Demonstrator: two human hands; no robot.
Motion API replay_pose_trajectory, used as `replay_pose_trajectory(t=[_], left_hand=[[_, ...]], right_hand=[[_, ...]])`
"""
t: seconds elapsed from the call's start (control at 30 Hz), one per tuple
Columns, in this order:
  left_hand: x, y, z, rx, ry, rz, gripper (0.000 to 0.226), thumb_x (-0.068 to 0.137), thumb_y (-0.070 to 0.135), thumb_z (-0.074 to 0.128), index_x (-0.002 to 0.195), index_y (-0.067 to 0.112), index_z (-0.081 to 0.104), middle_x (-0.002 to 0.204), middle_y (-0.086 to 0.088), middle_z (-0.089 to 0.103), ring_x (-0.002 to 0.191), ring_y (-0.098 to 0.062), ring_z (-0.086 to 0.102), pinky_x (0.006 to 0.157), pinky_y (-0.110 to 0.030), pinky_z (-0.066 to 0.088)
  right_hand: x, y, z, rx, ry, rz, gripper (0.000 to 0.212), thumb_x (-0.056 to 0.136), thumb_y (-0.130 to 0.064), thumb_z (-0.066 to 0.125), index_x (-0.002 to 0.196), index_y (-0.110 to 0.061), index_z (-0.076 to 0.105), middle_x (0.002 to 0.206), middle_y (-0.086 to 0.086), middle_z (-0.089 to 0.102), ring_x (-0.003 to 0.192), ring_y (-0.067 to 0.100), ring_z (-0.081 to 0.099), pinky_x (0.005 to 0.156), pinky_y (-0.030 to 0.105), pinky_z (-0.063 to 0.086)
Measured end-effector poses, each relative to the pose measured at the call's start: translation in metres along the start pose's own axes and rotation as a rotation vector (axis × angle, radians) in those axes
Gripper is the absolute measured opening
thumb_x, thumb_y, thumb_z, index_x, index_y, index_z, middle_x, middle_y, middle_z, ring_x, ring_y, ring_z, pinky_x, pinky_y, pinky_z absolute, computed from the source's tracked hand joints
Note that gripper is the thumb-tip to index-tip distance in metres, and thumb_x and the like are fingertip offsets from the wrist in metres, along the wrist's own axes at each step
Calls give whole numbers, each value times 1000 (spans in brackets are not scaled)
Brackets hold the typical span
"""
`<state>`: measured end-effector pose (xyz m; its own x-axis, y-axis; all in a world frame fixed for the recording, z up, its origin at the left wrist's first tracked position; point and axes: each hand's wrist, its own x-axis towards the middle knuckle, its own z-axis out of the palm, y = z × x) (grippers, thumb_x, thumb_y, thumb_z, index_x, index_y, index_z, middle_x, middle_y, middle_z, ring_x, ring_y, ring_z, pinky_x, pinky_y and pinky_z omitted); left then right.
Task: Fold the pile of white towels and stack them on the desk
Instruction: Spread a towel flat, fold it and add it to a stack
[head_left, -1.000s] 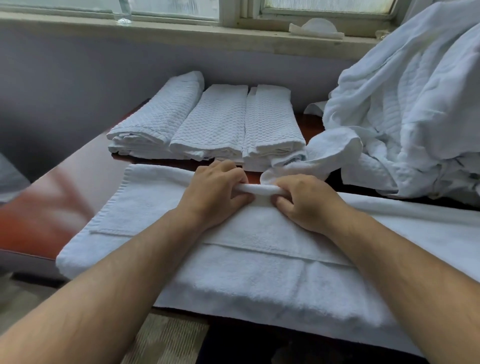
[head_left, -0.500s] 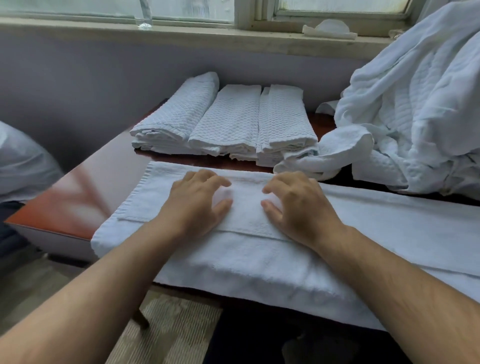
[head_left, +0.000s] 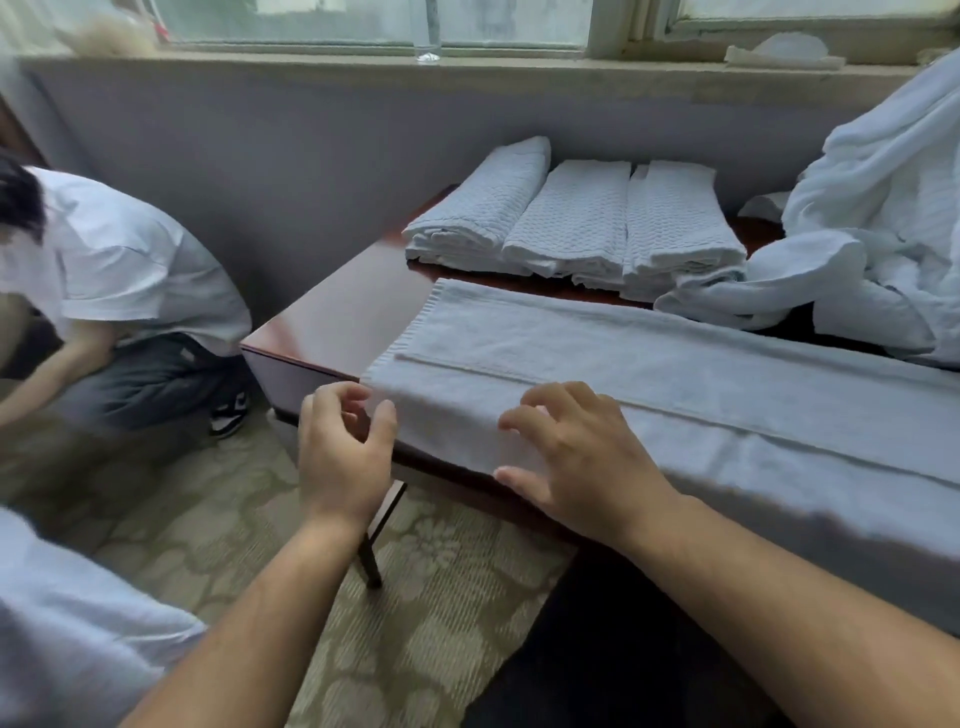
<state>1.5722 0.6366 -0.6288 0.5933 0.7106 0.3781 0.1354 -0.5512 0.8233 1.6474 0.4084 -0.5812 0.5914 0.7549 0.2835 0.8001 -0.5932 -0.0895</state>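
Mid-fold: right hand spread over the long towel, left hand loosely curled, empty, beside its end; next, probably pinch that end, fold it rightward

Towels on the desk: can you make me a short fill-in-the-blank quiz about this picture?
1. The folded towels lie in ___ side-by-side bundles at the back of the desk.
2. The unfolded pile sits at the desk's ___ end.
3. The left hand is at the ___ end of the long towel, which lies flat along the front edge.

Missing words: three; right; left.
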Motion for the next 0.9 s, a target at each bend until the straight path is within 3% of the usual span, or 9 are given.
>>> replay_pose_trajectory(t=[0.07, 0.13, 0.23, 0.37, 0.53, 0.63, 0.7, 0.8, 0.9], left_hand=[[-2, -10, 1, -178, -29, -335, 44, 91, 44, 69, 122, 18, 53, 118, 0, 59, 104, -15, 60, 91, -31, 50], [1, -19, 4, -477, -198, -583, 58, 93, 51, 65, 133, 11, 51, 124, -3, 64, 109, -16, 65, 92, -29, 53], [6, -24, 1, -779, -352, -714, 43, 96, 50, 59, 120, 14, 62, 108, -2, 74, 88, -11, 73, 69, -22, 55], [11, -23, -5, -800, -424, -665, 34, 97, 42, 62, 112, 12, 65, 96, 3, 78, 84, -8, 74, 65, -21, 56], [16, -11, -9, -836, -449, -642, 29, 98, 32, 63, 116, 10, 64, 104, -7, 71, 90, -19, 69, 80, -34, 57], [23, 11, -13, -856, -366, -569, 22, 98, 20, 64, 117, 10, 59, 108, -11, 69, 80, -16, 72, 64, -32, 59], [30, 25, -16, -828, -304, -513, 27, 99, 13, 62, 124, 20, 58, 107, -9, 67, 74, -15, 72, 59, -33, 59], [44, 37, -23, -752, -424, -405, 42, 96, -3, 46, 103, 24, 77, 104, -14, 71, 79, -21, 67, 64, -33, 60], [64, 43, -29, -610, -637, -291, 62, 81, -17, 34, 112, 17, 75, 115, -10, 73, 94, -19, 66, 70, -23, 57]], right_hand=[[-1, -10, 3, -59, -52, -16, 57, 79, -53, 78, 124, -21, 66, 125, 7, 59, 117, 32, 56, 94, 47, 47], [-3, -17, 5, -142, -105, -15, 66, 75, -57, 80, 127, -20, 64, 130, 9, 56, 121, 35, 53, 96, 50, 46], [-7, -20, 8, -238, -129, -3, 79, 58, -57, 90, 122, -16, 68, 131, 16, 58, 120, 42, 57, 93, 53, 50], [-13, -18, 14, -291, -109, 33, 88, 44, -46, 99, 122, -16, 70, 133, 23, 60, 119, 46, 59, 94, 58, 51], [-13, -21, 21, -273, 98, 54, 67, 56, -22, 91, 118, -13, 68, 131, 21, 61, 120, 44, 59, 97, 57, 49], [-13, -23, 22, -252, 89, 50, 72, 56, -32, 89, 119, -11, 61, 134, 22, 57, 123, 44, 56, 101, 59, 46], [-11, -24, 18, -267, 134, 58, 49, 62, -24, 83, 106, -9, 69, 128, 20, 62, 119, 42, 60, 99, 57, 47], [-6, -18, 0, -204, 250, 43, 16, 70, -15, 78, 79, -9, 67, 98, 11, 68, 95, 38, 64, 80, 48, 50], [6, 0, -28, -40, 238, 132, 17, 86, -20, 69, 75, -18, 57, 74, 4, 62, 72, 31, 57, 60, 36, 39]])
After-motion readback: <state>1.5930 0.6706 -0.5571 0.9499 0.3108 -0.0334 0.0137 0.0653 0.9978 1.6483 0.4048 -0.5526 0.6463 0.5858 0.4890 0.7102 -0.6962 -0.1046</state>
